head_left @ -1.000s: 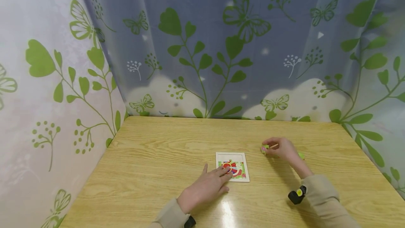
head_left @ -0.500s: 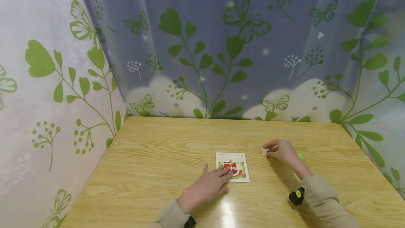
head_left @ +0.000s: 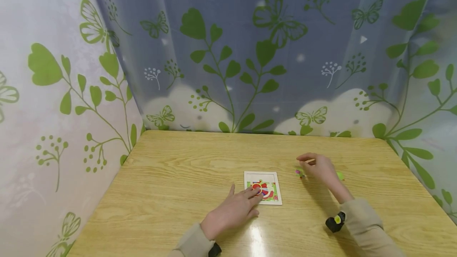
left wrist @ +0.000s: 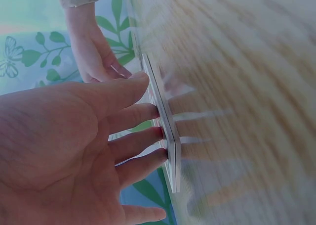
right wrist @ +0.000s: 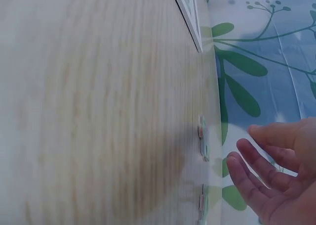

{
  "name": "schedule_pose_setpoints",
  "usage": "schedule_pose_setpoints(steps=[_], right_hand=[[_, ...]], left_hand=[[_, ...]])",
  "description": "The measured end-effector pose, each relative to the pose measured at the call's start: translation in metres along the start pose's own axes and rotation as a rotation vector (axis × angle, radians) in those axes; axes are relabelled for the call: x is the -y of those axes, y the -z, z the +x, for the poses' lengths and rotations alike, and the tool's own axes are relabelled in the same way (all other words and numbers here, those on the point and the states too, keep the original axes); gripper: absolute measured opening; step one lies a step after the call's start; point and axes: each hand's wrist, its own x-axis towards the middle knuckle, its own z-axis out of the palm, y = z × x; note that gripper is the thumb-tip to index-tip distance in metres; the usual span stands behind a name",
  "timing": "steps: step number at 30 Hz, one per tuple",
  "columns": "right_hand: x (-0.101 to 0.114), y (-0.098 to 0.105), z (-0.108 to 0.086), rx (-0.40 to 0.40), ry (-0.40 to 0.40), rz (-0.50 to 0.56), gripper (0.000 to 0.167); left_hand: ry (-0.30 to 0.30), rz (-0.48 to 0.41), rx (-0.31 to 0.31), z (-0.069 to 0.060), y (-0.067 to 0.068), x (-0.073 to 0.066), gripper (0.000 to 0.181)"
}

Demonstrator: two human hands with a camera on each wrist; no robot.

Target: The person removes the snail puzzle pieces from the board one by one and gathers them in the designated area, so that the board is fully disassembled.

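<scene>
A small square jigsaw puzzle in a white frame point(head_left: 276, 183) lies on the table, its lower part filled with red and green pieces. My left hand point(head_left: 233, 212) rests its straight fingertips on the pieces; in the left wrist view they touch the top of the puzzle board point(left wrist: 170, 131). Right of the frame, a green puzzle piece point(head_left: 298, 172) with a pink spot lies on the table. Just above it is my right hand point(head_left: 319, 167), fingers loosely bent and holding nothing. The right wrist view shows a gap between that hand point(right wrist: 276, 170) and the piece point(right wrist: 203, 141).
Another green puzzle piece point(head_left: 340, 176) lies beside my right wrist, partly hidden by it. The wooden table point(head_left: 160, 193) meets a patterned curtain point(head_left: 228, 70) along its back edge. A similar curtain point(head_left: 53, 110) hangs at the left.
My right hand has let go of the green puzzle piece, which now lies on the table, and has lifted slightly away from it. The left hand has stayed in place on the puzzle.
</scene>
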Motion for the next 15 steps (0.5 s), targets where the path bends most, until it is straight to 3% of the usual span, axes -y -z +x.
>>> schedule_pose_setpoints(steps=[15], right_hand=[[0.016, -0.019, -0.004, 0.019, 0.111, 0.072, 0.020]], left_hand=[[0.011, -0.013, 0.002, -0.002, 0.002, -0.002, 0.054]])
